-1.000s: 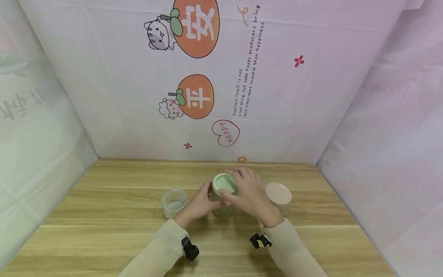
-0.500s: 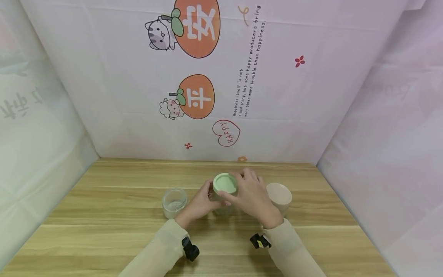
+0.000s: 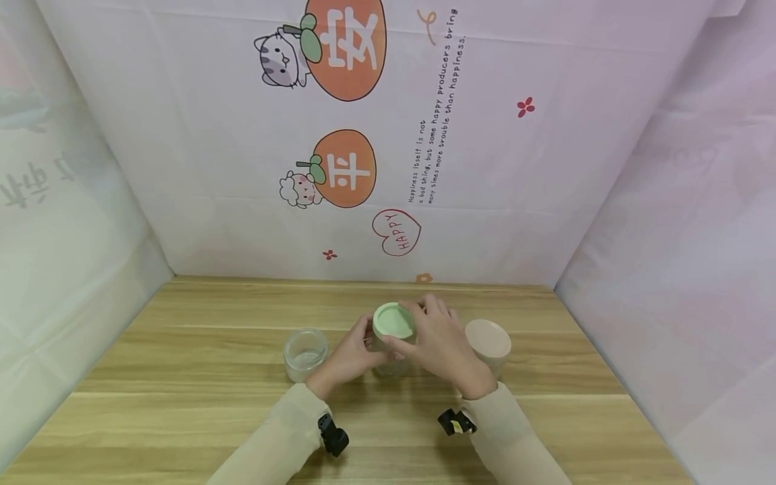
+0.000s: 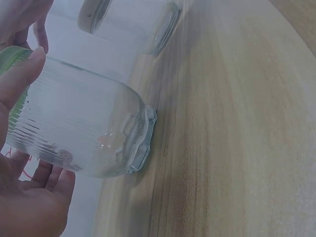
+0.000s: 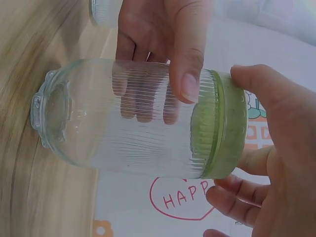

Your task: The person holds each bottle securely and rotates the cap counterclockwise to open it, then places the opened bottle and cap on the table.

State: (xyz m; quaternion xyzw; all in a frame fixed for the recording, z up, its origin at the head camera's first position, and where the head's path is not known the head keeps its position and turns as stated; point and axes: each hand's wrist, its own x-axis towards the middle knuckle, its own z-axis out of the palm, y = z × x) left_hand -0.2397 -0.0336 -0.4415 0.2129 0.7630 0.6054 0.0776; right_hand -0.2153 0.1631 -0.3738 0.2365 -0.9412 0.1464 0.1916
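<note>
Standing upright on the wooden table [image 3: 182, 377], near its middle, the ribbed glass jar [image 5: 128, 118] carries a green lid [image 3: 394, 320] on its mouth. Around the jar's body the left hand [image 3: 348, 357] is wrapped, thumb laid across the ribbed glass just below the lid and the other fingers curled round the far side, showing through the glass in the right wrist view. Over the lid the right hand [image 3: 439, 347] is clamped, its thumb on the near rim and its fingers curved round the lid's far edge. To the jar's left, just beside the left hand, stands a smaller clear glass jar [image 3: 305, 353] with an open mouth. To the jar's right, just beyond the right hand, stands a jar with a pale pink lid [image 3: 488, 340]. Behind the jar, a printed backdrop [image 3: 388, 135] rises from the table's far edge, bearing cartoon animals, orange fruit and a red heart reading HAPPY.
</note>
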